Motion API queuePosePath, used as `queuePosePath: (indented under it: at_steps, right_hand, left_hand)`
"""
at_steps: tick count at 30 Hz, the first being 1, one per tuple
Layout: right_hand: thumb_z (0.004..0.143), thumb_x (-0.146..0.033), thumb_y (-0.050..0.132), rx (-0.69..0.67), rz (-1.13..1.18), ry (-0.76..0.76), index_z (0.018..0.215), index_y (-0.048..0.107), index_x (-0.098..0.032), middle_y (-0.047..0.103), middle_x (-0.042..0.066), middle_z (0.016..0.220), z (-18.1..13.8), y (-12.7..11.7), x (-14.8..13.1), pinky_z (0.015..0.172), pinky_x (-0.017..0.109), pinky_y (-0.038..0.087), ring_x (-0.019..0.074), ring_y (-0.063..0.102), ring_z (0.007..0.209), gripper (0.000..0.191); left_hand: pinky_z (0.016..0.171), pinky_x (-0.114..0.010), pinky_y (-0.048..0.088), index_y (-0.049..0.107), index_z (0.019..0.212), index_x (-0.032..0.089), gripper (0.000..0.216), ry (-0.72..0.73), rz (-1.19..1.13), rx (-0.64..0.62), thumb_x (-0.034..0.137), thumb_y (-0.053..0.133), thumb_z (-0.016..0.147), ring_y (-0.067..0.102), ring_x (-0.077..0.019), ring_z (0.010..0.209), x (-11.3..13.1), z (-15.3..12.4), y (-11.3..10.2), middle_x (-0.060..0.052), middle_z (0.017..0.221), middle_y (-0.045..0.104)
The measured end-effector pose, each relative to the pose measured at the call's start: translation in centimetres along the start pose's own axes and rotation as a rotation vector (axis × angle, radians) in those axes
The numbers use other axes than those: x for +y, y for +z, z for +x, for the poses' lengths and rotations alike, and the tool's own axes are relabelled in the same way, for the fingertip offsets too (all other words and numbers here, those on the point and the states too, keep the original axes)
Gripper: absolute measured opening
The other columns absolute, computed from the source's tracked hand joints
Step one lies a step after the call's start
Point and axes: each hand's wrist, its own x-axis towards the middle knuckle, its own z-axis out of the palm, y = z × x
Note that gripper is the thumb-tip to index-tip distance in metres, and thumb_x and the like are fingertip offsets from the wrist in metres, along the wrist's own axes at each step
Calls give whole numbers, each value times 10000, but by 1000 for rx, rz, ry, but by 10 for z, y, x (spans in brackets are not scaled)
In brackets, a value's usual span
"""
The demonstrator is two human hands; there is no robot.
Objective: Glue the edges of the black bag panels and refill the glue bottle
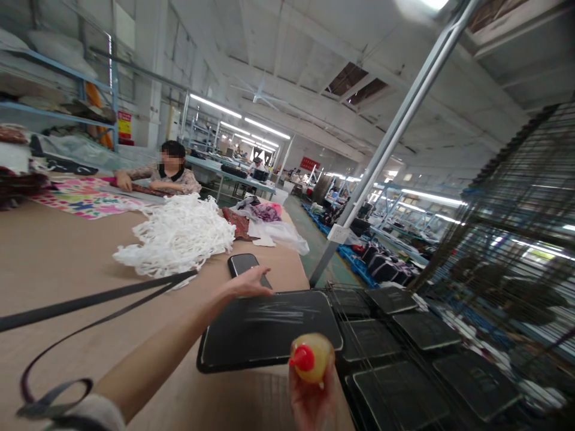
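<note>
My right hand (309, 398) is wrapped round a squeeze bottle (321, 353) with yellowish contents and a red nozzle cap, which points toward me and a little left. Beneath and beyond the bottle, a black rounded rectangular panel (269, 329) lies on the table, with light scuffs and glue-like marks along its edge. My left hand (250, 281) reaches over the panel's far left edge, fingers stretched out and thumb apart. Just behind that hand lies a dark, phone-like object (242, 261), partly covered by it. I cannot tell whether the fingers touch the panel.
A heap of white strips (184, 233) sits on the brown table (90, 257). Black straps (90, 305) cross its left side. To the right lie several black panels (399, 389) on a wire rack. A metal post (381, 155) rises beyond. A co-worker (173, 170) handles cloth across the table.
</note>
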Motion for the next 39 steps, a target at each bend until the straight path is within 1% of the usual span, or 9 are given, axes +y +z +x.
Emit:
queuePosePath:
  at_steps: [2, 5, 10, 14, 19, 23, 28, 35, 39]
  right_hand:
    - [398, -345, 873, -50, -64, 101, 785, 718, -210, 722, 83, 856, 3, -13, 3, 675, 307, 562, 214, 684, 802, 438]
    - [484, -390, 841, -103, -131, 107, 819, 711, -187, 715, 99, 910, 5, -22, 5, 698, 299, 554, 201, 678, 840, 414]
    - [467, -396, 848, -34, -105, 51, 809, 710, -187, 720, 90, 874, -5, -4, 8, 683, 304, 560, 204, 682, 808, 424]
    - [475, -374, 847, 75, -52, -25, 817, 710, -192, 723, 72, 856, -15, 7, 7, 626, 291, 565, 207, 684, 783, 411]
    - [495, -295, 846, 233, 69, -146, 829, 708, -157, 715, 82, 922, -27, -1, -14, 721, 306, 567, 226, 667, 885, 386]
    - [419, -246, 870, 327, 128, -232, 898, 700, -171, 714, 72, 936, -34, -1, -28, 709, 316, 576, 235, 671, 871, 513]
    - [426, -237, 868, 355, 138, -274, 933, 684, -183, 715, 64, 935, -33, 0, -28, 680, 332, 582, 237, 677, 837, 542]
    - [643, -332, 769, 349, 60, -344, 944, 650, -197, 707, 48, 962, -31, -6, -27, 703, 343, 570, 223, 666, 878, 351]
    - [703, -358, 716, 361, 14, -387, 984, 620, -188, 690, 51, 1003, -35, -10, -31, 828, 371, 523, 215, 641, 952, 342]
  left_hand:
    - [995, -339, 353, 431, 1304, 65, 887, -68, 18, -130, 364, 730, 525, 457, -317, 1213, -11, 11, 6, -199, 1336, 475]
    - [936, -319, 404, 453, 1295, 93, 863, -127, -80, -288, 370, 730, 525, 525, -287, 1142, -24, 15, 14, -163, 1276, 545]
    - [736, -302, 486, 680, 979, 133, 507, -122, -326, -483, 292, 710, 499, 634, -257, 869, -22, 7, 14, -74, 979, 700]
    - [699, -283, 484, 702, 908, 130, 433, -138, -400, -384, 235, 688, 488, 639, -219, 755, -18, -3, 6, -38, 858, 715]
    - [725, -288, 489, 679, 1011, 151, 482, -184, -413, -222, 298, 696, 552, 651, -244, 830, -30, -23, -20, -35, 888, 720]
    - [773, -289, 490, 679, 1025, 177, 455, -203, -465, -276, 313, 703, 591, 654, -250, 870, -43, -37, -32, -25, 917, 721]
    - [783, -303, 497, 674, 1057, 184, 475, -225, -471, -322, 321, 700, 604, 649, -277, 907, -49, -45, -28, -32, 940, 720]
    - [803, -306, 497, 676, 1051, 193, 479, -254, -439, -362, 332, 680, 592, 647, -281, 922, -53, -46, -22, -20, 980, 716]
    - [808, -309, 497, 681, 1026, 195, 471, -269, -431, -365, 328, 685, 574, 645, -281, 929, -59, -48, -22, -19, 990, 714]
